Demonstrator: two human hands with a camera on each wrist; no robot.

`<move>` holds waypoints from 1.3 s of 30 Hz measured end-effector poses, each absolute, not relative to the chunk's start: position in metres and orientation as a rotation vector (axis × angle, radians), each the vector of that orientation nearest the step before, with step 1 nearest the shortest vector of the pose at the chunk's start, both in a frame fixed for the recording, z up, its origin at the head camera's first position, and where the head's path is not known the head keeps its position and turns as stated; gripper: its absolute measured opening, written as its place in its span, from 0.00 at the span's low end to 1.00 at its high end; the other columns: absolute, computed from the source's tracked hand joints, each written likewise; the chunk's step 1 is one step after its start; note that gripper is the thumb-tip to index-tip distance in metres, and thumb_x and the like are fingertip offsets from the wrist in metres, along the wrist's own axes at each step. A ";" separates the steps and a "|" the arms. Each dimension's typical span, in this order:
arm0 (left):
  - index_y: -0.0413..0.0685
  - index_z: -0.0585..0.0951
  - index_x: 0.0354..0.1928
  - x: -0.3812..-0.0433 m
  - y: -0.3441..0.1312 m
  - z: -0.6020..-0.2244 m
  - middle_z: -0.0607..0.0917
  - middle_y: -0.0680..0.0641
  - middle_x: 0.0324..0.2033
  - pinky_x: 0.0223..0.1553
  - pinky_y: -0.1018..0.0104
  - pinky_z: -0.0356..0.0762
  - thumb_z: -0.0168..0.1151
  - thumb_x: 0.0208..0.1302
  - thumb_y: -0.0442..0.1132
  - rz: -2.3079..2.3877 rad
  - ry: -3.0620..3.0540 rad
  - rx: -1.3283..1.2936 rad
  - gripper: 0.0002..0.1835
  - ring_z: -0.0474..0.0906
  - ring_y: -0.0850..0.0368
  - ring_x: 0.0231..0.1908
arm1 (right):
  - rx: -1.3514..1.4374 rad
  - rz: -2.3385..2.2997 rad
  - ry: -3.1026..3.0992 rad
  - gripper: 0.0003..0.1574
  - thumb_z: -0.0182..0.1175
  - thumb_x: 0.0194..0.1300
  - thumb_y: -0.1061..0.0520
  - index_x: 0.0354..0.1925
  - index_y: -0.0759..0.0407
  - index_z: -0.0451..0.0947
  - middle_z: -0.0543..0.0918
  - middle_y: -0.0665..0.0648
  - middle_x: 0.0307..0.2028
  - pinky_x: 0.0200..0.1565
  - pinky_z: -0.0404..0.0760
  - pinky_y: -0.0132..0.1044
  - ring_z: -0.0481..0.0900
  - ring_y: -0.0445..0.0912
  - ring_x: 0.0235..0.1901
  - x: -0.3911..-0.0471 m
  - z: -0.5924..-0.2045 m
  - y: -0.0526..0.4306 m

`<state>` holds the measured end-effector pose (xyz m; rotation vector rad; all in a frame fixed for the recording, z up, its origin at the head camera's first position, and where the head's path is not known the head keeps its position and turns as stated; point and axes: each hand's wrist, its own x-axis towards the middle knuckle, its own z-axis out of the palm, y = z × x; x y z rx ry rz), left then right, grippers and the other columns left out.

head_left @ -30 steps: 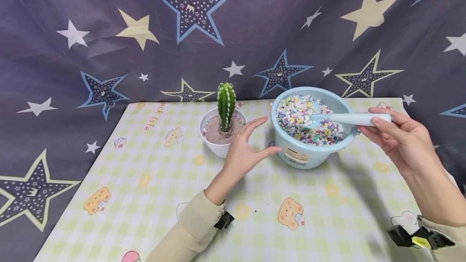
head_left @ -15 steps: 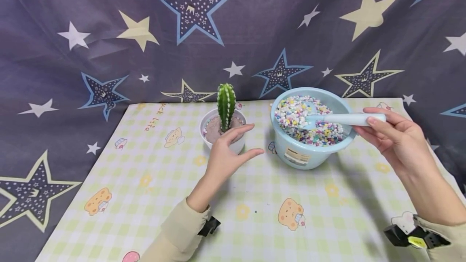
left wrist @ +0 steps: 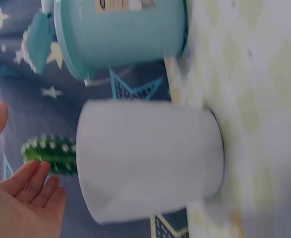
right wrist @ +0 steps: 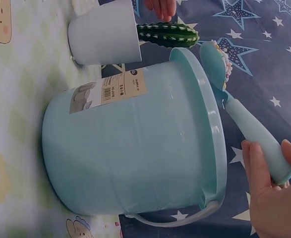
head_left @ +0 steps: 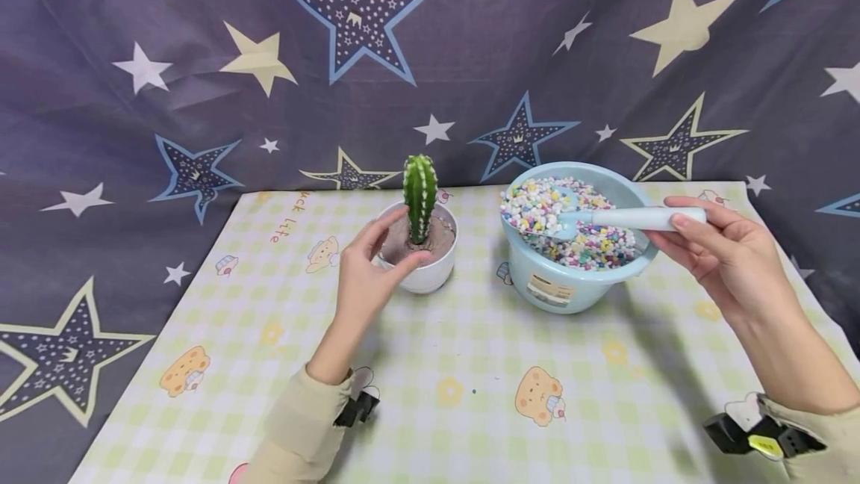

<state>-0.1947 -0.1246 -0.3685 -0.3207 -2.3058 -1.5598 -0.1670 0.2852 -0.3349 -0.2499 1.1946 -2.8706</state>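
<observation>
Near the centre of the head view, a green cactus (head_left: 419, 196) with white tufts along its ribs stands upright in brown soil (head_left: 438, 239) inside a white pot (head_left: 433, 276), which sits on the table (head_left: 416, 409). The left hand (head_left: 359, 271) is at the pot's left side, released, with its thumb and fingers spread apart and slightly bent, gripping nothing. Its thumb crosses in front of the pot's near rim in that view. The left wrist view shows its fingertips close to the cactus, above the level of the pot's rim; whether they touch the plant cannot be told.

Right of centre stands a light blue bucket (head_left: 594, 293), well apart from the pot, with a paper label (head_left: 549, 290) on its near wall and many small multicoloured pebbles (head_left: 608, 254) inside. At the right of the frame, the right hand (head_left: 749, 264) grasps the pale handle of a scoop (head_left: 645, 218) between thumb and fingers. The scoop lies roughly level over the bucket, its blue blade heaped with pebbles near the bucket's left rim; the right wrist view shows that blade raised above the rim.

A checked cloth with cartoon bears and flowers covers the table. Behind it, a dark curtain (head_left: 484, 43) patterned with stars fills the upper frame.
</observation>
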 end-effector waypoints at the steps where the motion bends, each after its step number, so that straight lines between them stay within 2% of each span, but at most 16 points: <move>1: 0.52 0.78 0.64 -0.197 -0.128 -0.369 0.80 0.51 0.63 0.70 0.70 0.69 0.79 0.50 0.41 -1.558 -2.302 -0.307 0.36 0.73 0.58 0.66 | -0.249 -2.870 1.197 0.22 0.42 0.71 0.79 0.51 0.75 0.81 0.88 0.68 0.43 0.48 0.87 0.47 0.89 0.57 0.43 -0.167 -0.335 0.285; 7: 0.49 0.68 0.72 -0.206 -0.144 -0.376 0.70 0.50 0.72 0.76 0.68 0.58 0.80 0.49 0.40 -1.534 -2.359 -0.260 0.47 0.62 0.56 0.74 | -0.238 -2.867 1.196 0.22 0.42 0.71 0.78 0.51 0.74 0.81 0.88 0.68 0.43 0.48 0.87 0.46 0.89 0.56 0.42 -0.166 -0.335 0.284; 15: 0.55 0.50 0.80 -0.212 -0.153 -0.388 0.53 0.49 0.79 0.79 0.45 0.50 0.80 0.49 0.50 -1.408 -2.676 -0.219 0.61 0.49 0.47 0.78 | -0.240 -2.857 1.180 0.21 0.43 0.71 0.78 0.50 0.75 0.81 0.88 0.67 0.42 0.48 0.87 0.46 0.89 0.56 0.42 -0.167 -0.337 0.277; 19: 0.54 0.46 0.80 -0.214 -0.152 -0.393 0.49 0.48 0.80 0.78 0.41 0.49 0.81 0.46 0.52 -1.373 -2.736 -0.232 0.66 0.47 0.44 0.79 | -0.237 -2.846 1.184 0.21 0.43 0.71 0.78 0.49 0.74 0.82 0.88 0.67 0.41 0.48 0.87 0.45 0.90 0.55 0.42 -0.167 -0.337 0.270; 27: 0.51 0.44 0.80 -0.216 -0.152 -0.396 0.48 0.43 0.80 0.77 0.39 0.50 0.81 0.45 0.53 -1.339 -2.763 -0.212 0.68 0.48 0.41 0.78 | -0.188 -2.823 1.230 0.20 0.45 0.71 0.77 0.48 0.72 0.83 0.89 0.66 0.39 0.48 0.87 0.43 0.90 0.54 0.41 -0.168 -0.336 0.256; 39: 0.49 0.50 0.79 -0.218 -0.151 -0.398 0.57 0.40 0.77 0.74 0.38 0.58 0.82 0.42 0.57 -1.230 -2.764 -0.155 0.67 0.59 0.37 0.74 | -0.174 -2.760 1.314 0.17 0.49 0.70 0.75 0.46 0.70 0.84 0.89 0.64 0.39 0.47 0.87 0.41 0.90 0.51 0.40 -0.173 -0.331 0.235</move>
